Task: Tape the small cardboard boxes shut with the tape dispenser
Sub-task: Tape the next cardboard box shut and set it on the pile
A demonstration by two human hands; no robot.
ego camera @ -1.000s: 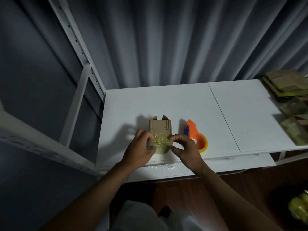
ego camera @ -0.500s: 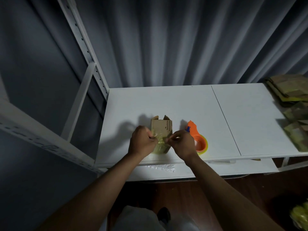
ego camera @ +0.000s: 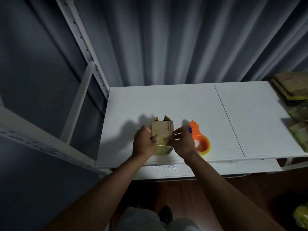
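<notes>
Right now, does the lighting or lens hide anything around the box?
Head view: dim; hands throw dark shadows left of the cardboard box; glossy tape glints under the left hand and right hand; wide-angle lens bends the shelf frame; right-edge cardboard stacks look soft.

The white table [ego camera: 175, 104] lies bare behind the small cardboard box [ego camera: 162, 129] and out to its left edge, so a hand could pass there. Just right of the box the orange tape dispenser [ego camera: 199, 140] blocks the near strip, with the right hand [ego camera: 182, 141] between them. Beyond the seam the surface is free up to the flattened cardboard stacks [ego camera: 295, 90] crowding the far right edge; a white shelf frame [ego camera: 86, 67] stands off the left side.
</notes>
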